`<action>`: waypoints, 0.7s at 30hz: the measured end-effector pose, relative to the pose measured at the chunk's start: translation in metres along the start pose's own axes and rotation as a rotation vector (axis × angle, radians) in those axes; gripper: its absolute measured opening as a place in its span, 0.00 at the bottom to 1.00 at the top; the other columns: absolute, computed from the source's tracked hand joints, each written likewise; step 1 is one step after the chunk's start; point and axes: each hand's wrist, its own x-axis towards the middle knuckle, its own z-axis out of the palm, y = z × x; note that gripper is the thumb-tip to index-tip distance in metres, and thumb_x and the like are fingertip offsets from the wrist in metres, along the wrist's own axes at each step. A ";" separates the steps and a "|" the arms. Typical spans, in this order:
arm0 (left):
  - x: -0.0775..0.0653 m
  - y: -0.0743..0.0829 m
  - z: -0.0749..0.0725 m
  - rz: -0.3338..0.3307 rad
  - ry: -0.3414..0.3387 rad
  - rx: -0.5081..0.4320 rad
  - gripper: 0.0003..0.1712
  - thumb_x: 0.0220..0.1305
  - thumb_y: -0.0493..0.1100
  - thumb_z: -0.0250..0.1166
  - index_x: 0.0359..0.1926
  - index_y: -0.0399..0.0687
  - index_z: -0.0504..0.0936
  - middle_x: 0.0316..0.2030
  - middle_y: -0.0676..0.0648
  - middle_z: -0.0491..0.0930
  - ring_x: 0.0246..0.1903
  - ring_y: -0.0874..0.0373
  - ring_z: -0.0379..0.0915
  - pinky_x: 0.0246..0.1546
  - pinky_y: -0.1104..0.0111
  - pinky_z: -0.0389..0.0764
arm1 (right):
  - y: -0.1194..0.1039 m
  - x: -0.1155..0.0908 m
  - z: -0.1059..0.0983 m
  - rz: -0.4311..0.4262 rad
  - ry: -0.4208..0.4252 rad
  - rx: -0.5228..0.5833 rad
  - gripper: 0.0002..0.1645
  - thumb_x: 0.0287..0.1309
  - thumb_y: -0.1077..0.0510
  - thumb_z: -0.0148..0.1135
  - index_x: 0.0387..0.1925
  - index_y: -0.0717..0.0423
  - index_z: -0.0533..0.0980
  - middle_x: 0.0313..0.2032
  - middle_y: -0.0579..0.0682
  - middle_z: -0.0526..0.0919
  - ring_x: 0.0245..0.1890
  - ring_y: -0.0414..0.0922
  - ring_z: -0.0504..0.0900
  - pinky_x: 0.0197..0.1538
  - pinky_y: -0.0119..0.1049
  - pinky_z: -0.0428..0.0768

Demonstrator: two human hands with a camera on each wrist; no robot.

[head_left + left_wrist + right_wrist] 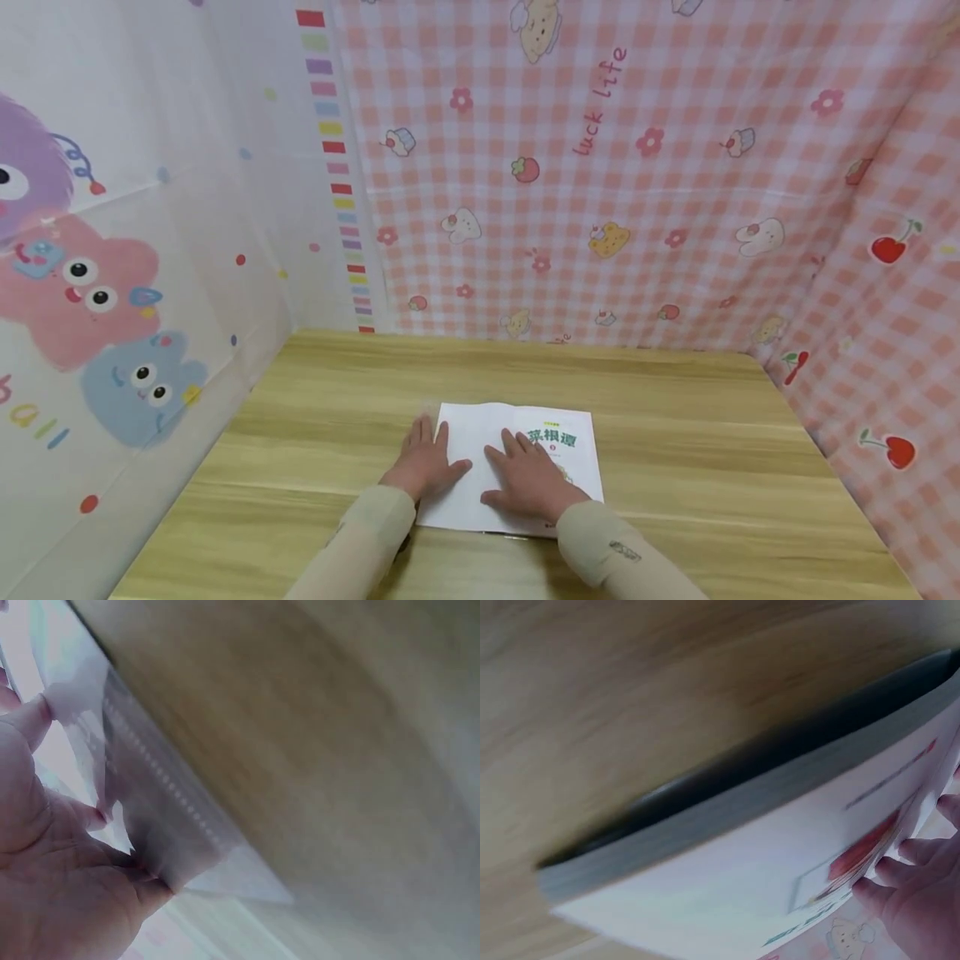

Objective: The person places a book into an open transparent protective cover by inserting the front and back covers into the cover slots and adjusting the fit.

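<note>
An open book (476,421) lies on the wooden table, with a blank white left page and a right page bearing green Chinese characters. My left hand (422,467) rests at the left page's outer edge, fingers spread. Over on the right page, my right hand (531,482) lies with its fingers extended toward the title and covers part of the print. In the left wrist view, a clear plastic cover (169,795) shows beside the left fingers. The right wrist view shows the book's thick page block (705,821) edge-on, with a dark gap under it.
The wood-grain table (675,433) extends on all sides of the book. A pink checked cloth (570,208) hangs behind it, and a white cartoon-printed cloth (202,250) hangs at the left.
</note>
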 end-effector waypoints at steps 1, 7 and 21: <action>-0.001 0.001 -0.001 -0.006 -0.006 0.000 0.48 0.64 0.61 0.56 0.70 0.30 0.55 0.70 0.22 0.43 0.69 0.32 0.34 0.69 0.43 0.48 | 0.002 -0.002 0.000 0.001 0.001 0.004 0.46 0.54 0.33 0.58 0.68 0.53 0.65 0.70 0.66 0.59 0.67 0.63 0.57 0.65 0.61 0.62; -0.004 0.005 -0.004 -0.031 -0.016 0.014 0.47 0.63 0.62 0.57 0.71 0.32 0.56 0.70 0.22 0.42 0.69 0.32 0.34 0.69 0.42 0.47 | 0.010 -0.006 0.002 -0.003 0.003 0.015 0.50 0.52 0.29 0.58 0.69 0.53 0.64 0.70 0.66 0.59 0.68 0.62 0.56 0.65 0.60 0.62; -0.005 0.010 -0.008 -0.094 -0.041 -0.063 0.55 0.57 0.67 0.60 0.72 0.34 0.54 0.70 0.22 0.41 0.68 0.30 0.36 0.66 0.40 0.55 | 0.009 -0.002 0.004 -0.010 0.000 -0.051 0.50 0.50 0.27 0.57 0.68 0.51 0.65 0.69 0.66 0.61 0.66 0.62 0.59 0.62 0.62 0.66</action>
